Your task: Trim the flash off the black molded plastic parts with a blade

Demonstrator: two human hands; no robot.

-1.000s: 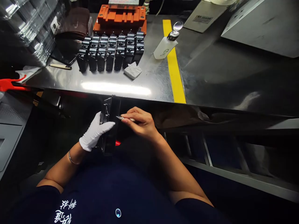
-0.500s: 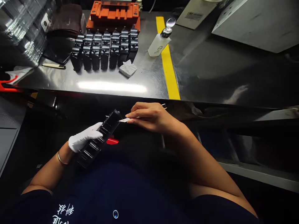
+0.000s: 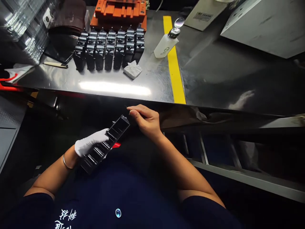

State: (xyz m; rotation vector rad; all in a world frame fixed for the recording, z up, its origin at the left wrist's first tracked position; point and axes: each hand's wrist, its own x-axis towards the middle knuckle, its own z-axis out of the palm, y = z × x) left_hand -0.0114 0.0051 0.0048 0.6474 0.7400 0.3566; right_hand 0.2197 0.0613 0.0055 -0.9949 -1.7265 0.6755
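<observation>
My left hand (image 3: 91,143), in a white glove, is closed around a long black plastic part (image 3: 117,129) with crosswise ribs and slots. The part is held tilted over my lap, its upper end pointing away to the right. Just beyond that end, my bare right hand (image 3: 146,119) is closed in a pinch, thumb against forefinger. A thin dark tip seems to stick out from its fingertips, too small to name. The pinching fingers are close to the part's end but apart from it.
On the metal bench (image 3: 157,79) stands a row of several similar black parts (image 3: 109,54). Before them lies a folded white wipe (image 3: 132,70). A pump bottle (image 3: 166,46) stands by the yellow tape (image 3: 176,78). An orange fixture (image 3: 120,11) is behind; a pen (image 3: 55,64) lies left.
My right hand has turned and drawn back from the part's end; the white pointed piece in its fingers no longer shows. The black part has shifted slightly right with my left hand.
</observation>
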